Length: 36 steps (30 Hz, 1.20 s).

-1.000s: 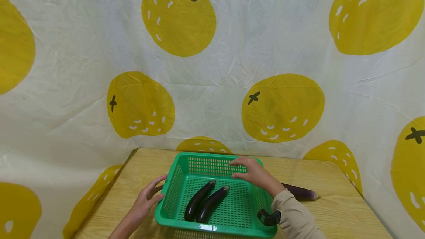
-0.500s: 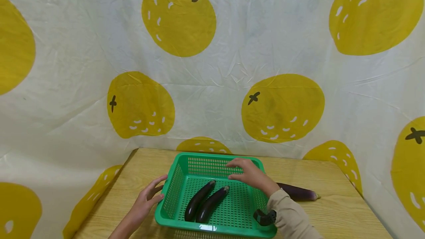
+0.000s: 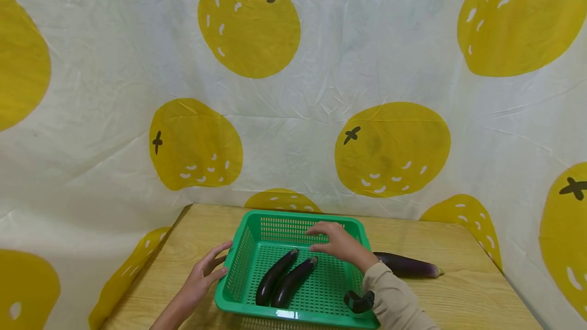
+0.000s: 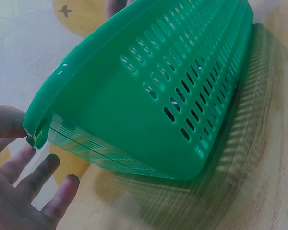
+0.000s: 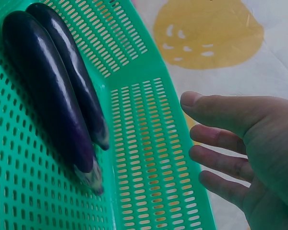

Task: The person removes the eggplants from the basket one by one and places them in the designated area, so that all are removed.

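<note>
Two dark purple eggplants, a left one (image 3: 276,277) and a right one (image 3: 293,282), lie side by side in a green plastic basket (image 3: 228,267). My left hand (image 3: 198,280) touches the basket's left rim, its fingers spread and loosely bent; in the left wrist view the fingertips meet the rim's edge. Over the basket's right part hovers my right hand (image 3: 341,244), thumb and fingers apart with nothing between them. The right wrist view shows that hand (image 5: 240,148) clear of both eggplants. A third eggplant (image 3: 408,266) lies on the table beyond my right forearm, partly hidden.
The basket stands on a light wooden table (image 3: 468,269). Behind and beside it hangs a white cloth (image 3: 298,157) printed with large yellow fruit. A black band (image 3: 359,301) is on my right wrist.
My right hand has drifted left and slightly downward over the basket, uncovering more of the eggplant on the table. The left hand, basket and the eggplants inside stay put.
</note>
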Tool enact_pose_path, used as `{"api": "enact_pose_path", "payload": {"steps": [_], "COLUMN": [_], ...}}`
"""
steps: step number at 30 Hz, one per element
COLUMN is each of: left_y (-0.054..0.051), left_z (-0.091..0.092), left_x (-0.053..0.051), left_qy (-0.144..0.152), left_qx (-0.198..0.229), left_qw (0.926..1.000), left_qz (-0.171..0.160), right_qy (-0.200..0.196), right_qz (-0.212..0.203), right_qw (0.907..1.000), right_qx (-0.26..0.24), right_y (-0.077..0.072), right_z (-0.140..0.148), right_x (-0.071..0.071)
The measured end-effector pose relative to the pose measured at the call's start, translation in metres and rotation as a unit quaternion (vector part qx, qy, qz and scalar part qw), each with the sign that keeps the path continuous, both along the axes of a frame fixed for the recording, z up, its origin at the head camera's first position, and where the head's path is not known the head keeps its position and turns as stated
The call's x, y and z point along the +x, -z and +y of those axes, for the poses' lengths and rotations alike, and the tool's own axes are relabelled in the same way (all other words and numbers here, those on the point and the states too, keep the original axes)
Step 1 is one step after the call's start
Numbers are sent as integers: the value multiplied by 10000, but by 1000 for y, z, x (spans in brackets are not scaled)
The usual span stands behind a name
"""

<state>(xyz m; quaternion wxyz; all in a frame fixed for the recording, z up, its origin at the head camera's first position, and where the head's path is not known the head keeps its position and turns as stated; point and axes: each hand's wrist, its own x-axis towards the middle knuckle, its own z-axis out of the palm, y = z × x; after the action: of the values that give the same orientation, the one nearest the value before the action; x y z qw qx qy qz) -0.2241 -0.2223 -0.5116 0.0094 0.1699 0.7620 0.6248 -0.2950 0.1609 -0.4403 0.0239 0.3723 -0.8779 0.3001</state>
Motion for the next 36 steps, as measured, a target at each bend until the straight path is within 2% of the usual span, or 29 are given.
{"api": "enact_pose_path", "payload": {"steps": [13, 23, 36], "left_y": [-3, -2, -1], "left_z": [1, 1, 0], "left_x": [1, 1, -1], "left_qy": [-76, -45, -47], "left_qx": [7, 29, 41], "left_qw": [9999, 10000, 9999], "left_qz": [-114, -67, -122], "right_qy": [-29, -80, -168], "right_qz": [-27, 184, -33], "right_qw": [9996, 9989, 9993], "right_qx": [262, 419, 340], "right_y": [3, 4, 8], "right_z": [-7, -9, -12], "right_x": [-5, -6, -8]}}
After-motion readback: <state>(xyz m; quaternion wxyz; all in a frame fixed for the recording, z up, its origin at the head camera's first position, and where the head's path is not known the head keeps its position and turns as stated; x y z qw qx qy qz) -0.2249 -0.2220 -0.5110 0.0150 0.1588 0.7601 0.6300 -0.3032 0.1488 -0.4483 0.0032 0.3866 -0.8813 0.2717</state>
